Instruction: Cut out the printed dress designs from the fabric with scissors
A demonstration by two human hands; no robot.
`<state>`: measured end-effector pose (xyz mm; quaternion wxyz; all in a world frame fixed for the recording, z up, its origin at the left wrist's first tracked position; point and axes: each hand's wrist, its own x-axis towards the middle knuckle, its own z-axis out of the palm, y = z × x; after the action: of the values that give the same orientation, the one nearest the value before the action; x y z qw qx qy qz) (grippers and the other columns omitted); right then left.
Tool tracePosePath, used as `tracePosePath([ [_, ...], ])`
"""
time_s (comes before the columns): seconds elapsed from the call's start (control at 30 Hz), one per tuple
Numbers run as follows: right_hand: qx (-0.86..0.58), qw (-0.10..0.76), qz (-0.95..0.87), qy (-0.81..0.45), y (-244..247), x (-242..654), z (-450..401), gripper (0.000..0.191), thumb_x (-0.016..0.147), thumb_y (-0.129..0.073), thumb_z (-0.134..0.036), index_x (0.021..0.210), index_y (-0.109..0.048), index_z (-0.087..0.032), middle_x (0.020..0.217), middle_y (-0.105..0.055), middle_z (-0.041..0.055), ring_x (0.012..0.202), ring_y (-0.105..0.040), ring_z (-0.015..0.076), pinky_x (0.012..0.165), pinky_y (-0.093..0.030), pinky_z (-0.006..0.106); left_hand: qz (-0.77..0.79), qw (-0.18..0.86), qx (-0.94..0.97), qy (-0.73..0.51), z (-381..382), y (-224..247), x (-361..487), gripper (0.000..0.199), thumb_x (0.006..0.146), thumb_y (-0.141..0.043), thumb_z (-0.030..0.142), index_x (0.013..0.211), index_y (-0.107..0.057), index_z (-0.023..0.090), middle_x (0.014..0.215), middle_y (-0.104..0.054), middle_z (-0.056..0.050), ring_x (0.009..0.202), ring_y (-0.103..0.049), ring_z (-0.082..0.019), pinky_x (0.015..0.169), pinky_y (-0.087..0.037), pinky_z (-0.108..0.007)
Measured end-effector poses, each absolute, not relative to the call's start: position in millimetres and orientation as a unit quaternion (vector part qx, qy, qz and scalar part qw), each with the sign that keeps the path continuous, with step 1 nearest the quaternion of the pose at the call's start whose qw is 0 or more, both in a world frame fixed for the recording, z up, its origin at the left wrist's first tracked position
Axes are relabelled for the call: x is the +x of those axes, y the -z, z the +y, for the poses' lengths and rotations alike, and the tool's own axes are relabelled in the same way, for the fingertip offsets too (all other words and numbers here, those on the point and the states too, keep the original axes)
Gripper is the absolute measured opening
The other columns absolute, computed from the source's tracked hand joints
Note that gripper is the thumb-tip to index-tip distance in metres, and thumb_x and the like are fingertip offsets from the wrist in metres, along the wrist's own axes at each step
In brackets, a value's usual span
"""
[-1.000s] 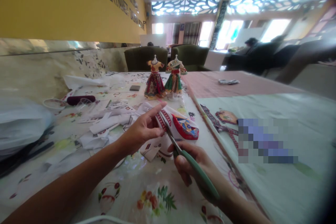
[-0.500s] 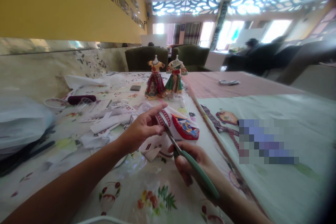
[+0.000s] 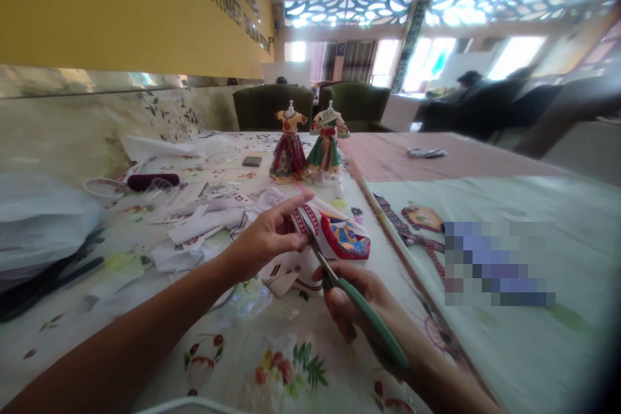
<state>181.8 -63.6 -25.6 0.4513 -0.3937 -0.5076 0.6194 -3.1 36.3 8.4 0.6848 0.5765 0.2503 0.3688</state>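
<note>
**Scissors at a printed paper piece over the flowered desk**

The right hand is nearest to the camera. Its fingers are closed around the green plastic handle of the scissors, and the metal blades point up and away, into the printed paper sheet with a red, blue and yellow pattern. The left hand holds this sheet just above the desk covered with a white flowered cloth. Its thumb and fingers pinch the left edge of the paper, and the forefinger lies stretched along the top edge, just beside the blades.

Behind the left hand, many white paper scraps lie in a heap on the desk. To the right, on a pale green cloth, lie flat cut-out paper pieces in dark red. Farther away, two small paper dresses on stands are upright side by side. At the far left stand a dark purple tube and a clear plastic cup. Two green armchairs are behind the desk.
</note>
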Motion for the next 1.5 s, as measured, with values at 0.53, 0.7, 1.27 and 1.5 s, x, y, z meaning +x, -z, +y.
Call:
tracePosePath([
  [0.53,-0.399,0.451,-0.497,-0.625,24.2,180.4,-64.4,0.057,0.074,-0.077,-0.066,0.093,-0.064,-0.014,0.051,-0.042,-0.0099,0.038,-0.036,0.0049,0.036,-0.030,0.017,0.230,0.686,0.577,-0.379,37.0,-7.9,-2.8,0.088,0.072,-0.080,0.014,0.151,-0.045,0.022,0.097,-0.069,-0.003,0.078,-0.056,-0.011,0.071,-0.043,-0.024],
  [0.7,-0.410,0.448,-0.500,-0.617,24.3,180.4,-64.3,0.057,0.074,-0.076,-0.067,0.091,-0.064,-0.014,0.049,-0.042,-0.0099,0.037,-0.036,0.0053,0.036,-0.030,0.017,0.249,0.676,0.576,-0.386,37.2,-9.5,-2.6,0.084,0.073,-0.078,0.015,0.150,-0.047,0.023,0.098,-0.070,-0.004,0.083,-0.060,-0.014,0.077,-0.045,-0.027],
  [1.27,-0.398,0.461,-0.504,-0.613,26.0,180.1,-64.0,0.061,0.072,-0.077,-0.068,0.099,-0.064,-0.015,0.057,-0.044,-0.0078,0.043,-0.036,0.0066,0.041,-0.034,0.020,0.237,0.688,0.569,-0.384,35.9,-7.3,-1.1,0.084,0.071,-0.078,0.013,0.149,-0.048,0.023,0.099,-0.068,-0.004,0.082,-0.057,-0.013,0.075,-0.043,-0.026],
  [1.5,-0.397,0.464,-0.505,-0.610,25.2,180.0,-63.2,0.062,0.073,-0.077,-0.068,0.099,-0.064,-0.014,0.056,-0.044,-0.0084,0.042,-0.036,0.0057,0.041,-0.034,0.019,0.244,0.687,0.562,-0.391,34.6,-7.0,0.2,0.084,0.072,-0.079,0.015,0.149,-0.048,0.023,0.100,-0.068,-0.004,0.084,-0.058,-0.013,0.078,-0.044,-0.026],
])
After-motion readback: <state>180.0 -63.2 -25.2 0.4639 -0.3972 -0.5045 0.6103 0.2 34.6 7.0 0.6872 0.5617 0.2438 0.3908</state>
